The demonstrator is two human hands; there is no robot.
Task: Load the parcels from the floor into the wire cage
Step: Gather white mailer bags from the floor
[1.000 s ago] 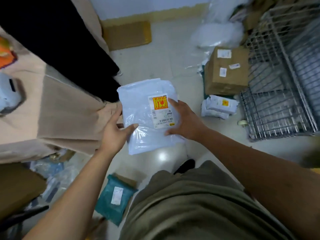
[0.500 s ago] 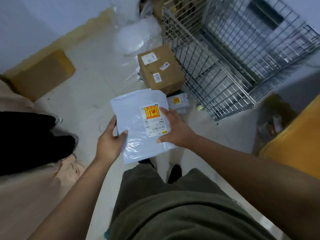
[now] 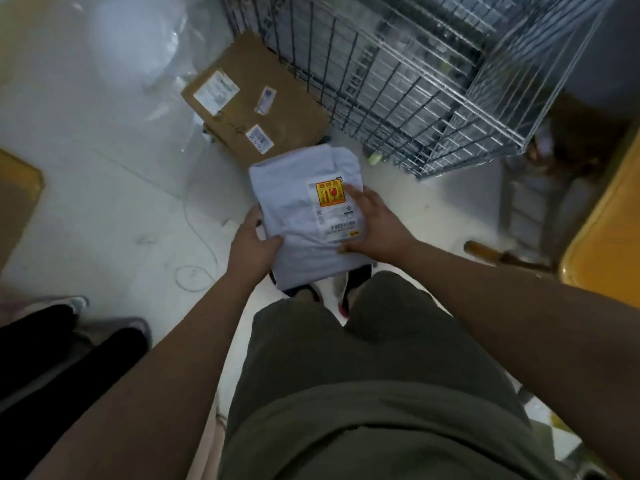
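Left hand [image 3: 254, 242] and right hand [image 3: 375, 225] grip white poly mailer [image 3: 301, 209] by its edges, thumbs on top, other fingers hidden beneath. Mailer held above floor, near wire cage [image 3: 415, 74]; label text unreadable. Cardboard box [image 3: 252, 98] partly behind mailer.

On the white parcel [image 3: 298, 202] a yellow sticker [image 3: 330, 194] with a red glass sign and a barcode [image 3: 343, 226] are seen; 3 labels [image 3: 216, 88] on the cardboard box [image 3: 287, 109] are unreadable.

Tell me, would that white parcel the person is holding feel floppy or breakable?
Probably soft and bendy: the white parcel is a creased plastic bag. Likely light, since the left hand and right hand hold it by its edges. Its warning sticker shows a glass symbol, so the contents may be fragile.
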